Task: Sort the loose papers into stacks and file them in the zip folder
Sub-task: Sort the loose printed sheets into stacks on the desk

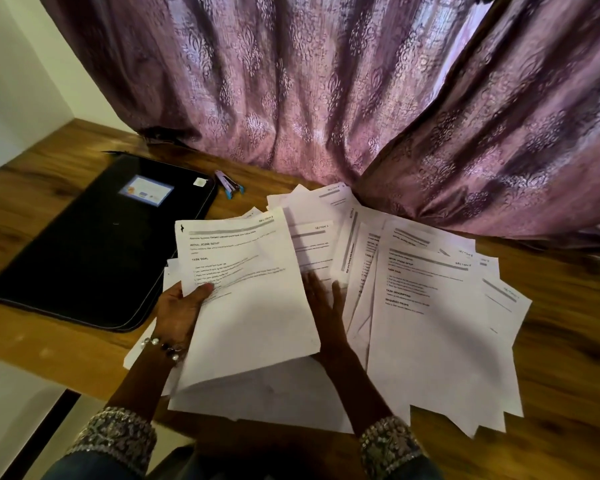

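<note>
Loose printed papers (430, 306) lie fanned across the wooden table (561, 341), overlapping one another. My left hand (181, 311) grips a small stack of sheets (246, 299) by its left edge, thumb on top, lifted a little above the papers below. My right hand (326, 303) lies flat with straight fingers on the spread papers, partly tucked under the held stack's right edge. The black zip folder (94, 251) lies closed and flat at the left, with a label window on its cover.
A small stapler (229, 185) sits behind the folder's far right corner. A purple patterned curtain (326, 81) hangs along the back and drapes onto the table at the right. The table's front edge runs by my left wrist.
</note>
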